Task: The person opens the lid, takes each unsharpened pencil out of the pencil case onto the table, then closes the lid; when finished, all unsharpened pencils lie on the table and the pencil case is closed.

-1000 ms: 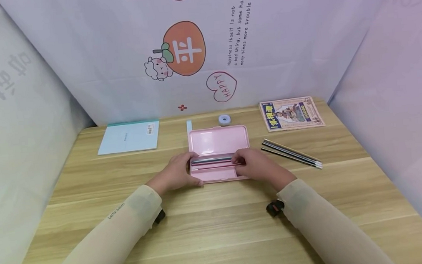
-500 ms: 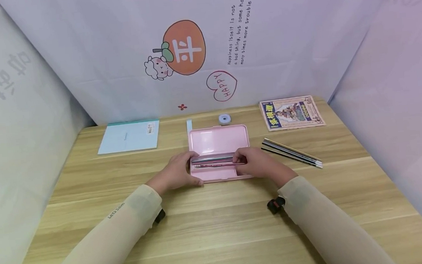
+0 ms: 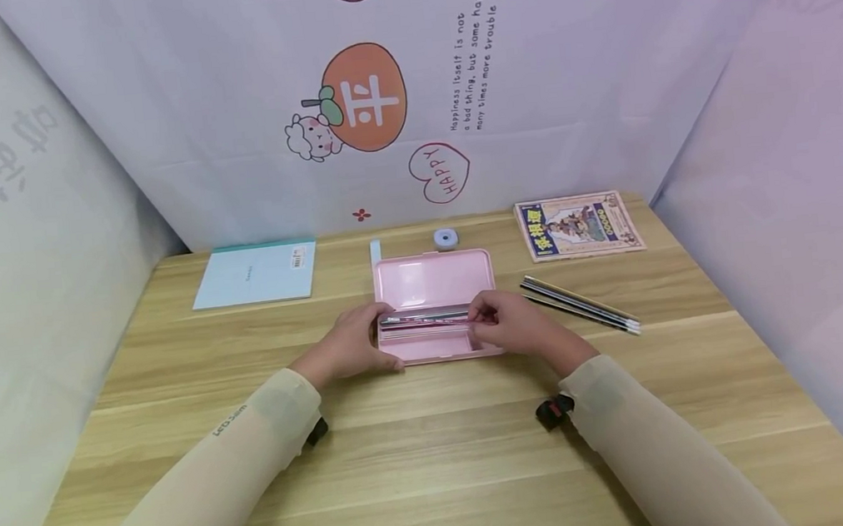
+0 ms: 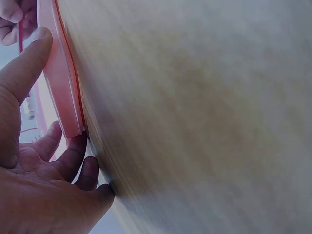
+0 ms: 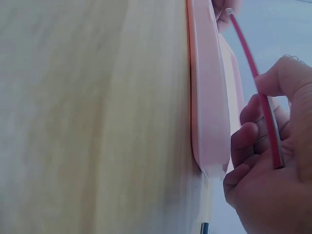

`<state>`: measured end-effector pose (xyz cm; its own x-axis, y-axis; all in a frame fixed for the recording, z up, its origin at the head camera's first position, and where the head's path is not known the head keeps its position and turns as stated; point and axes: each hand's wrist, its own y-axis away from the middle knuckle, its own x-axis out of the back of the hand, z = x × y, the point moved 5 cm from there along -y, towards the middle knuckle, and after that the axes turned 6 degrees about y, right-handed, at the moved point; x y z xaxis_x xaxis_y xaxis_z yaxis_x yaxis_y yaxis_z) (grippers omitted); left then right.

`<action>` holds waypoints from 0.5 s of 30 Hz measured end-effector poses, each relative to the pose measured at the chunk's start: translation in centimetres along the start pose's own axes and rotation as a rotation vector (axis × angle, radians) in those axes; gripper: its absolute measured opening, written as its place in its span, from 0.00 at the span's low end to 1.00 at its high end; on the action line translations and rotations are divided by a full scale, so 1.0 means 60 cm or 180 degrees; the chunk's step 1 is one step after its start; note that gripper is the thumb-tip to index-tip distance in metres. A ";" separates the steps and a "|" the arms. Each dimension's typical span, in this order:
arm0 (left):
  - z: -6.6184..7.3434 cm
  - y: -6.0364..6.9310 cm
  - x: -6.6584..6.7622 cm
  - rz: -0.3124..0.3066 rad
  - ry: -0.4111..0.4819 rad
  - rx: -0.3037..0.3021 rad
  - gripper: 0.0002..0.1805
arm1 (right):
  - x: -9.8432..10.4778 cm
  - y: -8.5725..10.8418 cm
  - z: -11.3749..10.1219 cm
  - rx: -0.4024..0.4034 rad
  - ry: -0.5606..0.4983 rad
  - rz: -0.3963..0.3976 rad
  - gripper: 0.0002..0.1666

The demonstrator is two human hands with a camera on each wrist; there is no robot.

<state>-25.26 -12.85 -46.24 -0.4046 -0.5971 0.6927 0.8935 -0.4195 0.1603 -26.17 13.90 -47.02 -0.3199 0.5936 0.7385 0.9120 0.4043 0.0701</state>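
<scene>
A pink pencil case lies with its lid folded back, several pencils in its rear compartment. My left hand grips its left end, thumb along the front side; in the left wrist view the fingers wrap round the end of the case. Between thumb and fingers my right hand pinches a red pencil, held slantwise over the compartments. The right wrist view shows this pencil above the case, its rear end against the palm of the right hand.
Several dark pencils lie to the right of the case. Behind them is an illustrated book. A light blue notebook lies at the back left. A pale blue strip and a small round blue item sit behind the case.
The right hand has lifted the red pencil up out of the case, and it now slants above the compartments. The left hand has stayed on the left end.
</scene>
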 end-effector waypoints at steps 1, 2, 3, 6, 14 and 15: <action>0.000 0.000 0.000 -0.0002 -0.0005 -0.0002 0.47 | 0.002 0.002 0.001 0.0008 -0.0014 0.0034 0.06; -0.002 -0.001 -0.001 0.0000 -0.0016 -0.0007 0.47 | 0.005 0.005 0.001 0.0003 -0.0028 0.0066 0.07; -0.002 -0.001 -0.001 0.0002 -0.0022 -0.0009 0.47 | 0.008 0.007 0.001 0.0001 -0.0032 0.0099 0.07; -0.005 -0.001 -0.002 -0.0005 -0.0042 -0.0026 0.48 | 0.020 0.017 0.009 -0.0072 0.0001 0.0206 0.08; -0.002 -0.004 0.000 0.0000 -0.0027 -0.0076 0.47 | 0.078 0.053 0.059 -0.0382 -0.0093 0.0505 0.09; -0.002 -0.005 -0.001 -0.0006 -0.0024 -0.0086 0.47 | 0.088 0.057 0.067 -0.0379 -0.0090 0.0556 0.09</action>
<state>-25.51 -12.76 -46.40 -0.4046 -0.5911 0.6978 0.8871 -0.4390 0.1425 -25.77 21.24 -45.59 -0.1598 0.6674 0.7274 0.9776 0.2094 0.0227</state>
